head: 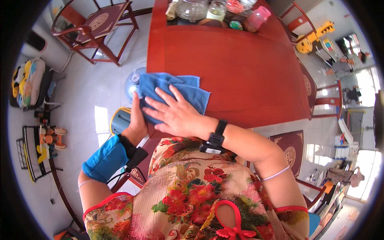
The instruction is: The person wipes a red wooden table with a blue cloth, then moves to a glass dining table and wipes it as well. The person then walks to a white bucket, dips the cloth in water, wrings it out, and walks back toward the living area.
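A blue cloth [189, 90] lies in folds over the left corner of a red wooden table [240, 66]. My right hand [177, 115] rests flat on the cloth with its fingers spread. At the table's left edge, my left hand [137, 120] is upright against the side of the cloth. Some of its fingers are hidden, so its hold on the cloth cannot be told. A black band with a device is on my right wrist; a blue sleeve and a black device are on my left forearm.
Glass jars [216, 12] and a pink jar [259, 18] stand at the table's far end. Left of the table are a clear blue water bottle [132, 85], a blue-yellow container [120, 120] and a wooden armchair [102, 24]. More chairs line the right; a person [349, 63] is far right.
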`<state>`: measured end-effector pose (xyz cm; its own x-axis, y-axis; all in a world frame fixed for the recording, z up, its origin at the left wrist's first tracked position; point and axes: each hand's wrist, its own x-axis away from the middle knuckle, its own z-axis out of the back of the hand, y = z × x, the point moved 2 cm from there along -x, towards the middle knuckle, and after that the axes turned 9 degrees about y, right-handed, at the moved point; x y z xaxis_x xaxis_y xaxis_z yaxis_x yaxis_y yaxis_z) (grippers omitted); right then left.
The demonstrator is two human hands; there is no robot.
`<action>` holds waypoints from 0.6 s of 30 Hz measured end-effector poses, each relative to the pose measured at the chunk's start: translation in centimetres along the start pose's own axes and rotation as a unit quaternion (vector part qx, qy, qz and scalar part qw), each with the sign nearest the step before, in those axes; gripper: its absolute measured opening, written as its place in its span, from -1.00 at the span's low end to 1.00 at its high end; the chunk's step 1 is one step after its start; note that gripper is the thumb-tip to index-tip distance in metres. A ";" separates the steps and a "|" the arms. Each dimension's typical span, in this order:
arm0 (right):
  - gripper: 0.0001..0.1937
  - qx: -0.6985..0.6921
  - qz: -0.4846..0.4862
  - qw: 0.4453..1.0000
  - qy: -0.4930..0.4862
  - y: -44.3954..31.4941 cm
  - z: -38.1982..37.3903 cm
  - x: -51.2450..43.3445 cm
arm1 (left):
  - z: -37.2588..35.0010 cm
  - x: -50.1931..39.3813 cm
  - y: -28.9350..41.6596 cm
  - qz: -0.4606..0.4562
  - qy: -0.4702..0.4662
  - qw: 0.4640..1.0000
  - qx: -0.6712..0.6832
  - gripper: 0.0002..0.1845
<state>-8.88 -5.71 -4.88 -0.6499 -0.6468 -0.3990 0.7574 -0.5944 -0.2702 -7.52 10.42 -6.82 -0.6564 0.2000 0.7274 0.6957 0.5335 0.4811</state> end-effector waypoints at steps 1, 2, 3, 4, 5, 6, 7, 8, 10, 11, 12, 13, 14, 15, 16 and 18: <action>-0.37 -0.032 0.009 0.999 0.005 -0.1 0.7 1.1 | -0.2 0.5 0.2 0.009 -0.050 0.999 -0.006 -0.06; -0.38 -0.039 0.023 0.999 0.003 0.0 1.4 2.2 | -0.2 0.7 0.6 -0.023 -0.057 0.997 -0.042 -0.08; -0.38 -0.045 0.035 0.998 -0.004 0.1 2.1 3.1 | -0.2 0.7 0.8 -0.030 -0.054 0.996 -0.060 -0.09; -0.38 -0.044 0.037 0.998 -0.012 0.3 2.8 4.1 | 0.0 1.2 1.1 -0.038 -0.086 0.992 -0.080 -0.13; -0.38 -0.043 0.040 0.998 -0.020 0.5 3.4 5.0 | 0.2 0.5 1.1 -0.095 0.038 0.991 -0.091 -0.17; -0.38 -0.040 0.041 0.998 -0.037 0.8 4.3 6.2 | 0.2 0.4 1.0 -0.111 0.022 0.988 -0.103 -0.16; -0.38 -0.033 0.031 0.999 -0.030 1.2 5.3 7.4 | 0.1 0.1 0.7 -0.137 -0.013 0.985 -0.101 -0.15; -0.37 -0.023 0.019 0.999 -0.034 1.8 6.4 8.7 | 0.1 -0.2 0.2 -0.134 -0.023 0.982 -0.132 -0.15; -0.36 -0.006 -0.016 0.999 -0.041 3.0 8.1 11.0 | 0.4 -0.9 -0.5 -0.133 -0.079 0.974 -0.169 -0.14; -0.36 0.002 -0.045 0.998 -0.037 3.7 9.0 12.4 | 0.8 -1.3 -0.6 -0.141 -0.043 0.970 -0.194 -0.14; -0.36 0.017 -0.080 0.996 -0.040 4.7 9.8 13.7 | 1.2 -1.6 -0.7 -0.149 -0.013 0.966 -0.210 -0.15; -0.36 0.027 -0.108 0.993 -0.031 5.6 10.7 15.2 | 1.8 -1.9 -0.7 -0.151 0.029 0.964 -0.216 -0.16; -0.39 0.057 -0.147 0.987 -0.042 6.8 11.7 16.8 | 2.3 -2.2 -0.7 -0.135 0.047 0.962 -0.231 -0.18; -0.42 0.085 -0.173 0.981 -0.031 7.9 12.7 18.4 | 2.6 -2.5 -0.7 -0.151 0.043 0.958 -0.242 -0.18; -0.42 0.129 -0.205 0.970 -0.032 9.1 13.7 20.0 | 2.9 -2.7 -0.6 -0.166 0.040 0.953 -0.251 -0.17; -0.44 0.182 -0.276 0.944 -0.015 11.2 15.9 23.5 | 3.3 -2.9 -0.7 -0.177 0.036 0.949 -0.260 -0.16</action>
<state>-16.60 -35.16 -3.34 -0.9449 -0.2011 -0.2584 0.2353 -0.9659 -0.1085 -7.04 12.16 -10.88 -0.8667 0.0173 0.4985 0.4983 0.0749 0.8638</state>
